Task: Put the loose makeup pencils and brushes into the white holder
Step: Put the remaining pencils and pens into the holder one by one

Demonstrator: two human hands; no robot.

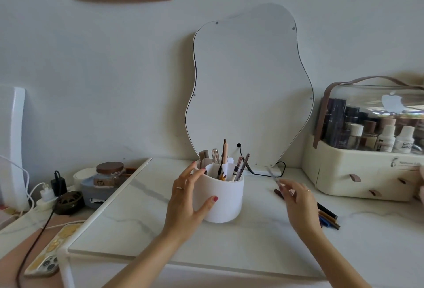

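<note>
The white holder (226, 198) stands in the middle of the marble tabletop with several pencils and brushes (229, 164) upright in its compartments. My left hand (187, 198) cups the holder's left side, thumb on its front wall. My right hand (298, 200) hovers to the right of the holder and pinches a thin pale pencil (273, 175) that points up and left. Under and beside that hand lie several loose pencils (328, 215), dark, brown and blue, and a brown one (278, 193) closer to the holder.
A wavy mirror (250, 86) leans on the wall behind the holder, its black cable (270, 174) trailing on the table. A cream cosmetics case (364, 168) stands at the right. At the left are a jar (109, 174), chargers, cables and a phone (49, 255).
</note>
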